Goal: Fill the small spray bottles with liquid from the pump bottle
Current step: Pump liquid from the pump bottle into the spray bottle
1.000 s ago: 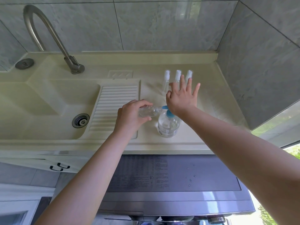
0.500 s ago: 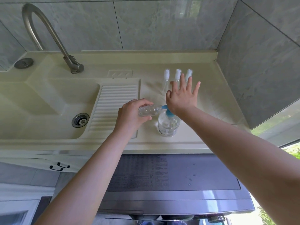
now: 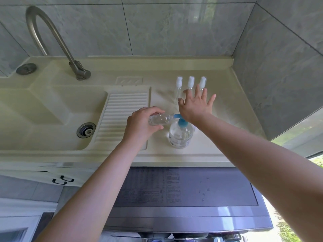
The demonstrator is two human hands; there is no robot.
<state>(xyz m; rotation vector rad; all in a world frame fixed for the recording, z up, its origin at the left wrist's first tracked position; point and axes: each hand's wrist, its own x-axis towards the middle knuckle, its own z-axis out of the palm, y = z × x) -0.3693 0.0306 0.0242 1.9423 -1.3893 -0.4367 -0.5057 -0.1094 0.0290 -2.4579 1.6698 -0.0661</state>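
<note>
Three capped spray bottles [image 3: 190, 83] stand upper right of centre on the surface [image 3: 227, 109]. At centre, left hand [image 3: 139, 125] grips a small bottle [image 3: 160, 119] (lying sideways) at the pump bottle [image 3: 180, 135] spout; right hand [image 3: 194, 106], fingers spread, presses the pump.

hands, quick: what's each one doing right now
Left hand: holding a small spray bottle on its side at the pump spout.
Right hand: open, fingers spread, palm pressing the pump bottle head.

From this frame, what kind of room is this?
Probably a home laundry or utility corner: a sink with a built-in ribbed washboard and gooseneck tap, tiled walls, and what looks like a washing machine under the counter.
</note>
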